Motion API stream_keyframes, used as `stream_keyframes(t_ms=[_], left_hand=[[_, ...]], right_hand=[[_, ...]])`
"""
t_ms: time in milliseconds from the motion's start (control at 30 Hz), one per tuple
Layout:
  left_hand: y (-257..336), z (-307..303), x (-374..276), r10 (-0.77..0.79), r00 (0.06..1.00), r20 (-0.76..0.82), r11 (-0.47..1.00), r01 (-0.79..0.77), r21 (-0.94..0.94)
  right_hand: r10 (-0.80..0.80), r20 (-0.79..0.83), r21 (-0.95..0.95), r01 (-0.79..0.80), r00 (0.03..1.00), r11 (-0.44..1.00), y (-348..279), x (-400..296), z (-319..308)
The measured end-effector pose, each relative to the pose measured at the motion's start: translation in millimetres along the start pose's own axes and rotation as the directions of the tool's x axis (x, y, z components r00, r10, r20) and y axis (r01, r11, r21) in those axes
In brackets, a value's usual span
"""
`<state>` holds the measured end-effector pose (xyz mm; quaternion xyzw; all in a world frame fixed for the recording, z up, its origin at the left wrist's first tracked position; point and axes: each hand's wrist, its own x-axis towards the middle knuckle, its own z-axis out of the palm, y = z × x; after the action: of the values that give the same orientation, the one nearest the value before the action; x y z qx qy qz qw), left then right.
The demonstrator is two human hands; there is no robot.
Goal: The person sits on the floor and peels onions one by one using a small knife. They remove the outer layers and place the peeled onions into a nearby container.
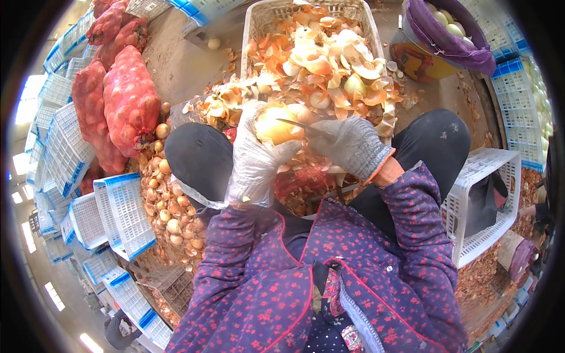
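My left hand (260,154), in a clear plastic glove over a pale one, holds a yellow onion (276,125). My right hand (346,141) wears a grey knit glove with an orange cuff and grips a knife, its handle hidden in the fist. The dark knife blade (304,125) lies across the right side of the onion, its tip over the onion's face. Just beyond my hands, loose onion skins (309,66) are heaped in and over a white plastic crate (246,44). A pale onion (354,84) rests among them.
Red mesh sacks of onions (132,97) lean at the left, beside loose onions (174,225) on the floor. A bucket (423,57) lined with purple mesh holds peeled onions at the upper right. A white crate (481,207) stands by my right knee; blue-rimmed crates (126,212) stand left.
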<state>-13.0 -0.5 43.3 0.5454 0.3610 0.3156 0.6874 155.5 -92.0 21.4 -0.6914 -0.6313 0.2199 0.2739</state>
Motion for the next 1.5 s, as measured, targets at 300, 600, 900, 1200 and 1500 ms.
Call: stream_keyframes(t_ms=[300,600,900,1200,1500], left_hand=[[2,9,0,0.123,0.975,-0.186,0.986,-0.142,-0.089],[-5,-14,-1,-0.075,0.992,-0.099,0.733,-0.012,-0.680],[-17,-14,4,-0.183,0.973,-0.143,0.699,0.026,-0.715],[-23,-14,11,-0.008,0.995,-0.096,0.828,-0.047,-0.559],[-12,-8,12,0.262,0.954,-0.144,0.911,-0.294,-0.290]], right_hand=[[0.031,0.017,-0.226,-0.027,0.999,0.974,-3,2,3],[-0.032,-0.183,-0.153,0.003,0.983,0.988,0,6,4],[-0.125,-0.244,-0.281,0.053,0.962,0.958,-11,9,23],[0.051,-0.271,-0.460,-0.176,0.961,0.870,-13,21,26],[0.217,0.389,0.286,-0.341,0.895,0.895,-14,29,-14]])
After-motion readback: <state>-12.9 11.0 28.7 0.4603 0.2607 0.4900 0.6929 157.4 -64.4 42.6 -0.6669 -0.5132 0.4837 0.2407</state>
